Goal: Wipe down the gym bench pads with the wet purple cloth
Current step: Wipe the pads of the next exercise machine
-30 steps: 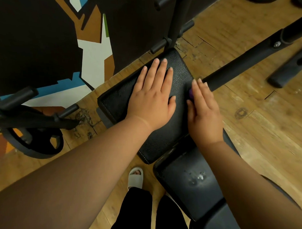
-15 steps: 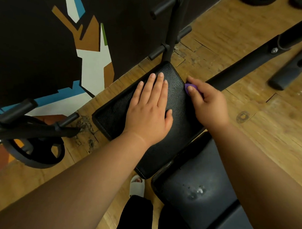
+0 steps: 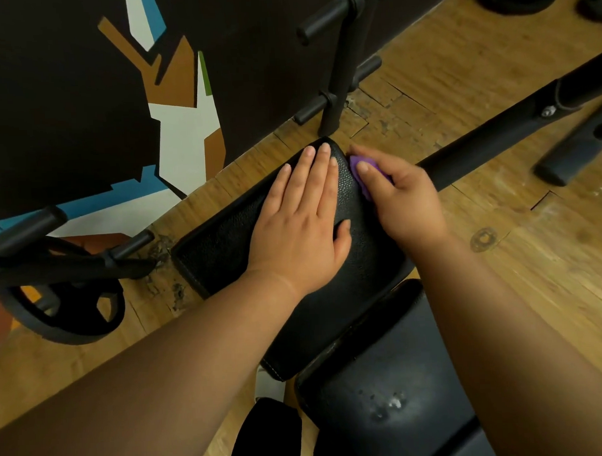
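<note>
My right hand [image 3: 404,203] now nearer the far corner of the bench pad [image 3: 225,244], fingers curled round the purple cloth [image 3: 354,166], left hand [image 3: 303,224] flat on pad, fingers straight.

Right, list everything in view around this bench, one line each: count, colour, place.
back pad: one, textured black, centre.
seat pad: one, dark with wet spots, bottom centre.
purple cloth: one, purple, at the back pad's far right edge.
frame bar: one, black, slanting across the floor at right.
upright post: one, black with pegs, beyond the back pad.
weight plate: one, black, lower left.
mural: one, brown, white, blue and green on a black wall, upper left.
floor: one, tan wood, under everything.
trousers: black, bottom edge.
left grip: flat on the back pad.
right grip: holds the purple cloth.
</note>
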Available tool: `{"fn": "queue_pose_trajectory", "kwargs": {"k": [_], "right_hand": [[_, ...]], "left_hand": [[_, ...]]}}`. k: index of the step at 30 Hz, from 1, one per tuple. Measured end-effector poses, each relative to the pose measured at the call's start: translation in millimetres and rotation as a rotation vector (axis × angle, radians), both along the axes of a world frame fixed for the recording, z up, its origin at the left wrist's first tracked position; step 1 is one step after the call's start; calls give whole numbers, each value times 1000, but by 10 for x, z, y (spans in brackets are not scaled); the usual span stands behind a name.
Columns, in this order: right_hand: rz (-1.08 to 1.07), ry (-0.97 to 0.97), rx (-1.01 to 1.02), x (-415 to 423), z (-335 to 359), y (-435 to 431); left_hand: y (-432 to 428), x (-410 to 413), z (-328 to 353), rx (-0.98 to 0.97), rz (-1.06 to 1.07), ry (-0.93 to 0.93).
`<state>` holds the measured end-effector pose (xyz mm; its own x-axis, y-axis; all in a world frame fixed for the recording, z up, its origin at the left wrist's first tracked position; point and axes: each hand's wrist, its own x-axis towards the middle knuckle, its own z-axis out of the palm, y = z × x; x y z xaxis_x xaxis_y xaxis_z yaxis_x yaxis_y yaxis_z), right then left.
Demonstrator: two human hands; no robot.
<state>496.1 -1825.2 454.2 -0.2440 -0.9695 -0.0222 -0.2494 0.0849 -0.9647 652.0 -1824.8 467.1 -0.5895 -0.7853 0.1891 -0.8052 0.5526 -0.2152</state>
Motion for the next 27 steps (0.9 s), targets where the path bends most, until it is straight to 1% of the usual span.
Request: {"fn": "queue_pose_trajectory", "kwargs": {"k": [4, 7, 10, 15, 18, 21, 24, 27], "right_hand": [[-26, -105, 51, -88, -104, 169], [3, -77, 55, -58, 39, -60], [38, -100, 30, 7, 127, -279], [18, -165, 92, -93, -2, -23], [51, -116, 121, -121, 23, -81], [81, -90, 64, -35, 141, -307], [60, -154, 22, 14, 128, -336], [52, -238, 103, -87, -9, -128]], "left_hand": [[-13, -8, 0, 12, 9, -2], [-8, -22, 2, 18, 15, -2], [-17, -32, 17, 18, 27, 5], [-17, -31, 25, 37, 19, -1], [-18, -29, 15, 27, 24, -9], [-13, -40, 20, 18, 27, -11], [-9, -45, 15, 19, 23, -11], [-16, -40, 10, 23, 15, -7]]}}
